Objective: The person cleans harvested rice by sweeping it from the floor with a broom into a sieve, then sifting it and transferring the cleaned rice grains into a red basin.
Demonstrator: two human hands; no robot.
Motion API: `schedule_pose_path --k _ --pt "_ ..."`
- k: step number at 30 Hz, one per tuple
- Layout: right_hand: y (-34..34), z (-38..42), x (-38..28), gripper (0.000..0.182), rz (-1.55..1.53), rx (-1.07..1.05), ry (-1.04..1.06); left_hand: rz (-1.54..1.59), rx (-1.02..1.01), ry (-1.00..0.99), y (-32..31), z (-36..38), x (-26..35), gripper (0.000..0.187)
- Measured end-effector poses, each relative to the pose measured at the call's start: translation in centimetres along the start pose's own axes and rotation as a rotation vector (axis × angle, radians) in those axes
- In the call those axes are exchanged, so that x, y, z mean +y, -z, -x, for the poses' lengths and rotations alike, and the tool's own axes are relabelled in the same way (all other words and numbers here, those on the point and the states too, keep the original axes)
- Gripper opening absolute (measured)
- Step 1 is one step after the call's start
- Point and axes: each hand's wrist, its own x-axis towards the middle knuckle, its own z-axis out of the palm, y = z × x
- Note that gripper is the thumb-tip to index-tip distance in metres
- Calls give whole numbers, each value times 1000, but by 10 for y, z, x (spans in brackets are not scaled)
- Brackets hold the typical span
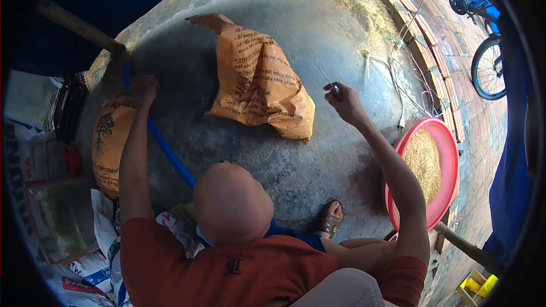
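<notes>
From my view: right hand [341, 101] held out over concrete floor [341, 176], fingers closed round slim metal tool [326, 76], thin shaft pointing up and away. Left hand [143, 88] at top of tree-printed orange bag [108, 146], near blue hose [165, 146]; can't tell whether fingers grip anything. Crumpled orange bag [259, 82] lies on floor between both hands. Pink-red basin [451, 165] holding grain [422, 165] sits beside right forearm, sandaled foot [331, 219] left of it.

Sack [264, 79] on floor [256, 156] ahead; grain [422, 165] in basin [453, 165] right; hose [167, 150] left, seemingly beside second sack [109, 148].
</notes>
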Motion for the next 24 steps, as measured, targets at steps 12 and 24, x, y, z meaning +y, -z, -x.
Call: schedule_pose_path --k 12,24 --pt "9 3 20 28 -85 52 -185 1188 -474 -351 74 64 278 37" --pt "37 22 98 66 -860 172 -599 1544 -449 -882 320 129 349 26"
